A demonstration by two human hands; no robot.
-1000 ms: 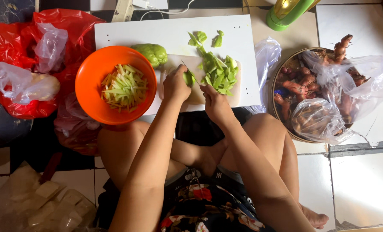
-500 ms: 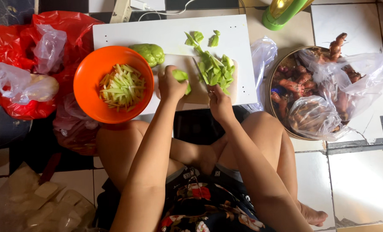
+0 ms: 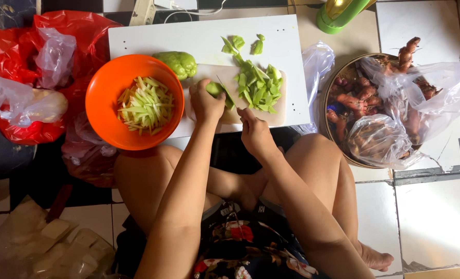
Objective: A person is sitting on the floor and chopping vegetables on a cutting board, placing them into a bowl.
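The piece of green chayote point(image 3: 215, 89) you are cutting lies at the left end of the pale cutting board point(image 3: 279, 114), which rests near the front edge of the white board point(image 3: 199, 36) on the floor. Your left hand point(image 3: 205, 102) pins it from above with the fingers curled down and closed over it, and your right hand point(image 3: 254, 133) is closed around the handle of the knife point(image 3: 226, 93), whose blade slants up against the right face of the piece. Keep those left fingertips tucked back behind the knuckles, because the blade is right beside them, and let the edge ride straight down so the slices come off even. The pile of cut green slices point(image 3: 256, 88) sits just to the right on the cutting board, close to the blade; a few loose bits point(image 3: 232, 45) lie further back on the white board. A whole chayote point(image 3: 177, 63) rests at the cutting board's back left corner, touching the rim of the orange bowl point(image 3: 98, 103) that holds the pale green strips point(image 3: 145, 105). Further out, red plastic bags point(image 3: 13, 77) lie on the floor to the left, and a round metal basin point(image 3: 327, 103) of reddish roots under clear plastic bags point(image 3: 436, 88) sits to the right.
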